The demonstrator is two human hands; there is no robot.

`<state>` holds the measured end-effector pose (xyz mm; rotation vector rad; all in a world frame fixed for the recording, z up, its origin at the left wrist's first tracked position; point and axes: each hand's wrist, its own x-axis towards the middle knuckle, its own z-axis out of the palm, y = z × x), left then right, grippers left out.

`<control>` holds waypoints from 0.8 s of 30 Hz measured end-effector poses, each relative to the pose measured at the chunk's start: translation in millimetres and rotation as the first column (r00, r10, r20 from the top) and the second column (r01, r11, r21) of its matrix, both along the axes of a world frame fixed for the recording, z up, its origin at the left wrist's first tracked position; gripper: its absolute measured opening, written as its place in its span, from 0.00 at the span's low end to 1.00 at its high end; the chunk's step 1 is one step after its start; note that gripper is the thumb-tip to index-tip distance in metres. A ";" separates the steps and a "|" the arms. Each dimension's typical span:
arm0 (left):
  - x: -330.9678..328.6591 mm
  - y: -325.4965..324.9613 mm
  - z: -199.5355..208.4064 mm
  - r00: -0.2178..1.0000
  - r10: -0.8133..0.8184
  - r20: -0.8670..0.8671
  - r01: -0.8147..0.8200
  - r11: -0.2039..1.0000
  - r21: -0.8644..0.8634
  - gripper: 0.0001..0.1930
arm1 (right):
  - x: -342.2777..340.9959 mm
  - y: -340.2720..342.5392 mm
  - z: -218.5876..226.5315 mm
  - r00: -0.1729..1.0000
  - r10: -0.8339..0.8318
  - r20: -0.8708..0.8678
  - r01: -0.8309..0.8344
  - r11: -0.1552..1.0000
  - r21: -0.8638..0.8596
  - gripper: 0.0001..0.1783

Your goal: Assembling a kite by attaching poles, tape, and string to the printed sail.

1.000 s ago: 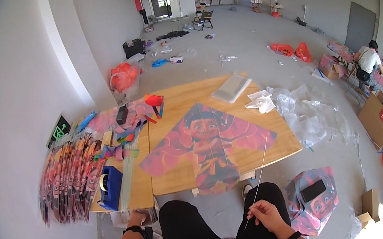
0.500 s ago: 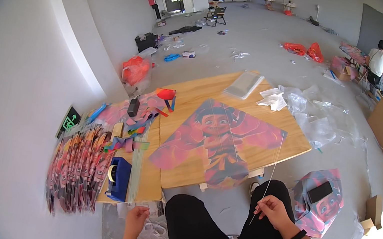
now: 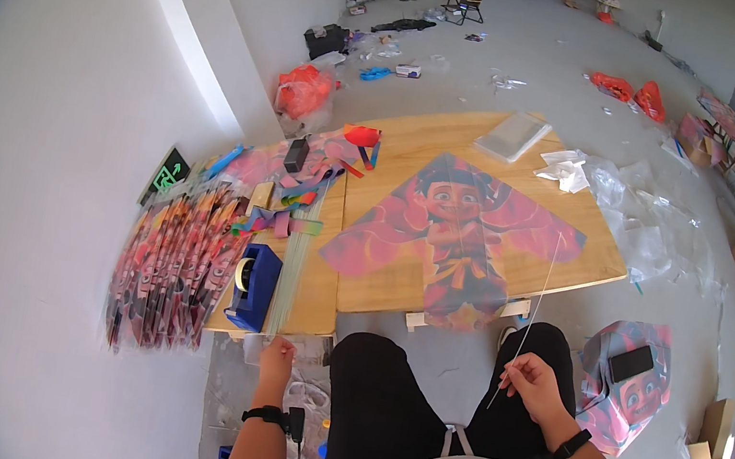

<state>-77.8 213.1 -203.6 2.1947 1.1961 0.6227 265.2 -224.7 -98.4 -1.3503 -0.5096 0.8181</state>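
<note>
Pinching a thin rod (image 3: 530,317) in right hand (image 3: 536,386), fingers closed near its lower end; rod rising up and slightly right from the grip, its upper tip lying over the right wing of the kite (image 3: 454,236). Kite lying flat on the wooden table (image 3: 421,141), just ahead of the knees. Reaching with left hand (image 3: 276,357) to the near end of a bundle of rods (image 3: 291,265) at the table's near-left edge, fingers curled at the tips; cannot tell if gripping. Sitting just left of the bundle: blue tape dispenser (image 3: 255,285). Lying further left: stack of folded kites (image 3: 173,260).
</note>
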 end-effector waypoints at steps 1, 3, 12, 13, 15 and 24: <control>0.6 -1.1 -2.1 1.000 -0.003 0.000 0.003 1.000 -0.001 0.02 | -0.3 -0.8 0.0 1.000 0.001 0.004 -0.001 1.000 -0.005 0.03; 3.5 -6.0 -1.4 0.994 0.067 0.088 -0.057 0.992 -0.112 0.03 | 0.5 -3.4 -0.8 1.000 -0.003 0.010 0.003 1.000 0.001 0.03; 41.9 -55.4 87.5 0.987 0.041 0.157 -0.054 0.995 0.079 0.06 | 6.6 -4.0 1.4 0.999 -0.010 0.042 0.010 1.000 -0.017 0.02; 39.3 -52.2 82.8 0.987 0.043 0.158 -0.056 0.995 0.079 0.06 | 7.1 -3.1 0.2 0.999 0.005 0.049 -0.004 1.000 -0.017 0.02; 33.4 -37.8 64.4 0.990 0.039 0.138 -0.053 0.993 0.104 0.08 | 4.0 -1.9 -2.3 0.999 0.013 0.048 -0.012 0.999 -0.030 0.02; 66.2 -84.2 116.8 0.890 0.007 0.455 0.092 0.976 -0.196 0.09 | -0.5 -3.0 16.5 0.997 0.022 0.072 -0.020 0.999 -0.037 0.02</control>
